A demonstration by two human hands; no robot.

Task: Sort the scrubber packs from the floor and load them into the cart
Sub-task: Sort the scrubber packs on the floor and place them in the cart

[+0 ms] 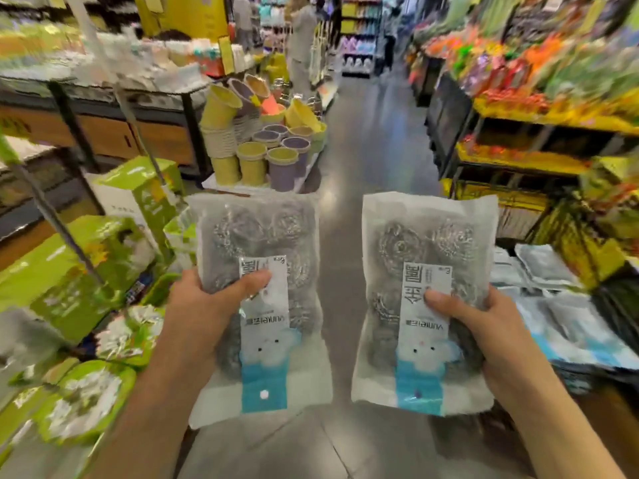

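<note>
Side by side, left hand (pixel 204 312) and right hand (pixel 484 326) each clasp a clear plastic pack of steel-wool scrubbers (pixel 257 299) (pixel 427 302), thumbs across white-and-blue labels, above grey floor (pixel 366 174)

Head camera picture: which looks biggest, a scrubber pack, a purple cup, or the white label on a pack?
1. Scrubber packs: left and right look alike.
2. White label.
3. Purple cup, though it's farther away, so unsure.

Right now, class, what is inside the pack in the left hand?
Through the left pack's clear film, steel wool scrubbers show. The label and left hand cover the rest.
</note>
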